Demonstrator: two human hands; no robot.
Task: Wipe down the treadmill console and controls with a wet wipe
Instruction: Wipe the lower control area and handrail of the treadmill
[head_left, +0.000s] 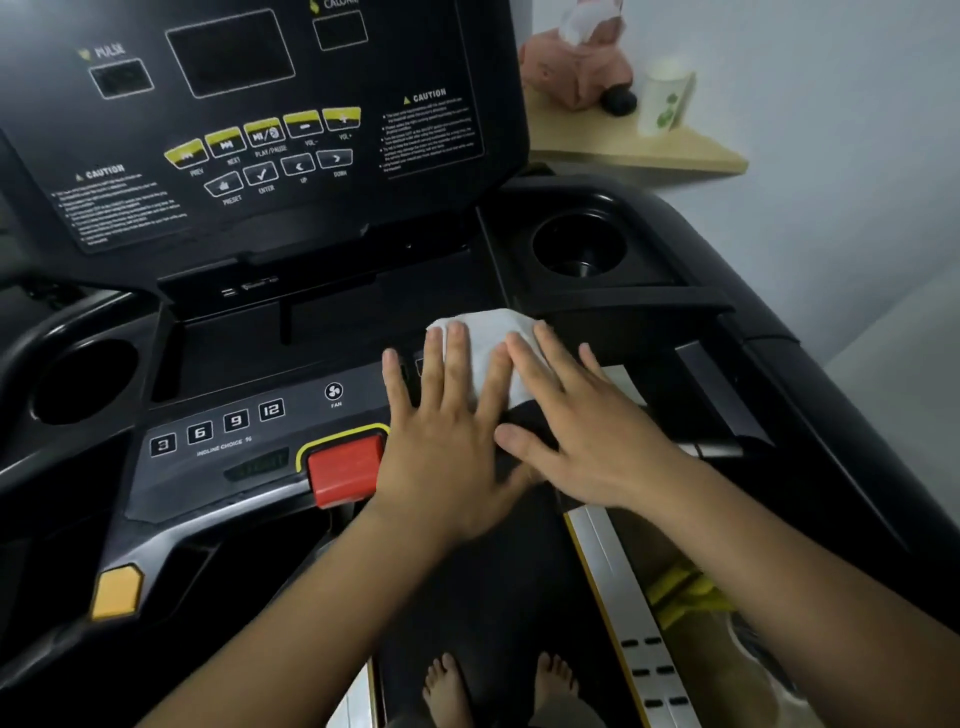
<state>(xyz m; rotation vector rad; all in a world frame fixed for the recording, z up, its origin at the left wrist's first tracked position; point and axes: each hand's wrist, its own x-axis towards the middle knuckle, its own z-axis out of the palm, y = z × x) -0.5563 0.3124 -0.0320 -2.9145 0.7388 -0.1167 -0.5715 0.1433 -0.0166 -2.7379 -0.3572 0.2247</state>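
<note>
Head camera looks down on the treadmill console, where we press a white wet wipe against the right end of the lower control strip, just below the right cup holder. Our left hand lies flat, fingers straight and spread wide, with the middle fingertips on the wipe's left part. Our right hand lies beside it, fingers also straight and spread, covering the wipe's right part. Neither hand curls round the wipe. The left hand's heel sits just beside the red stop button at the strip's front edge. The number keys and fan key lie uncovered to the left. Beyond the console's right corner, a paper cup and a pink toy stand on a wooden shelf. Our bare feet show below.
</note>
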